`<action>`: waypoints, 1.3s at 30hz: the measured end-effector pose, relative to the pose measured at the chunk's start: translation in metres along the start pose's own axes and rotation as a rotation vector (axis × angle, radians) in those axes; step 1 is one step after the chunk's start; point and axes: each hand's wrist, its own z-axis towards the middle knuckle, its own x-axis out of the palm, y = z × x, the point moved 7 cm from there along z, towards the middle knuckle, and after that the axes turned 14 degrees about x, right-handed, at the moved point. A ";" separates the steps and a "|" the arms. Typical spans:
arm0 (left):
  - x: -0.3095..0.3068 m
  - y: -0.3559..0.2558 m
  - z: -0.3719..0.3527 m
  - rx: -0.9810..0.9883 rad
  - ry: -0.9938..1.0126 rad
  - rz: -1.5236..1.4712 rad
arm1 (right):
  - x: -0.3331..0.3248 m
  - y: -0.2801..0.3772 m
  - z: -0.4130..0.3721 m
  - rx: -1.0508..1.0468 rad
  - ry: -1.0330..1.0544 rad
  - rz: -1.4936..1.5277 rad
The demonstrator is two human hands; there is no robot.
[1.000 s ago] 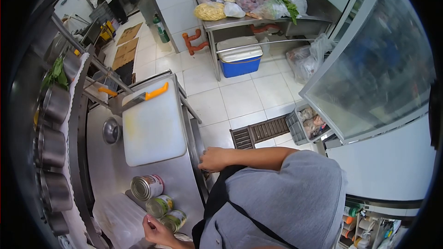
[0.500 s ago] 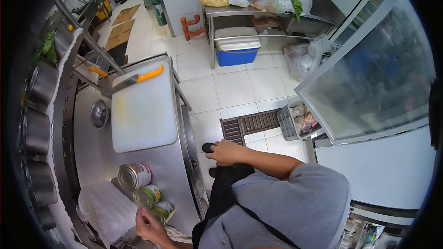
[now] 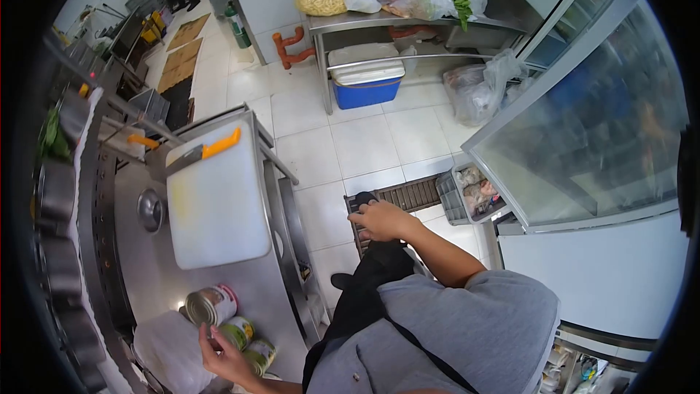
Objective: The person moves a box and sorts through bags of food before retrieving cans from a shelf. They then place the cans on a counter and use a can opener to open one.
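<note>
Over the steel counter, my left hand [image 3: 224, 359] is raised with its fingers loosely bent and apart. I see nothing held in it. Close by are a large tin can [image 3: 211, 305] with a reddish label and two smaller green-labelled cans [image 3: 238, 332], partly covered by the hand. A translucent plastic bag [image 3: 164, 350] lies left of the fingers. My right hand [image 3: 383, 220] hangs over the floor in front of my body, its fingers slightly curled and apart, touching nothing visible. Farther along the counter, an orange-handled knife [image 3: 219, 144] rests on a white cutting board [image 3: 219, 204].
A small metal bowl [image 3: 152, 210] sits beside the board. To the right are a glass door [image 3: 583, 124] and a grey crate [image 3: 453, 201] next to a floor grate [image 3: 415, 193]. Ahead stands a steel table [image 3: 321, 25] with bagged food, above a blue cooler [image 3: 368, 91].
My body has stepped forward, one shoe now over the grate. My right hand has moved up and right; my left hand has moved slightly left, nearer the large can.
</note>
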 end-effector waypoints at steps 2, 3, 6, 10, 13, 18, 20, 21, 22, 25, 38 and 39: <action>0.012 -0.016 0.016 0.092 -0.087 0.014 | -0.015 -0.032 0.011 0.034 -0.017 0.015; 0.017 -0.020 0.026 0.096 -0.112 0.087 | -0.022 -0.053 0.020 0.073 0.017 0.049; 0.040 -0.032 0.050 0.028 -0.205 0.151 | -0.045 -0.107 0.037 0.131 0.068 0.092; 0.086 -0.091 0.096 0.006 -0.233 0.106 | -0.097 -0.185 0.073 0.195 -0.021 0.062; 0.120 -0.126 0.131 0.082 -0.150 0.156 | -0.144 -0.228 0.094 0.278 -0.099 0.002; 0.158 -0.175 0.169 0.076 -0.112 0.106 | -0.185 -0.271 0.127 0.196 -0.198 0.044; 0.165 -0.183 0.180 0.115 -0.095 0.111 | -0.192 -0.279 0.139 0.208 -0.212 0.039; 0.168 -0.188 0.184 0.151 -0.069 0.113 | -0.190 -0.280 0.145 0.206 -0.194 0.034; 0.168 -0.191 0.188 0.147 -0.073 0.113 | -0.187 -0.280 0.150 0.203 -0.172 0.027; 0.163 -0.197 0.193 0.112 -0.118 0.105 | -0.184 -0.265 0.167 0.116 -0.096 0.056; 0.110 -0.128 0.155 -0.183 -0.163 0.268 | -0.208 -0.066 0.255 -0.322 -0.121 0.020; 0.102 -0.125 0.154 -0.232 -0.162 0.279 | -0.203 -0.035 0.260 -0.410 -0.157 0.071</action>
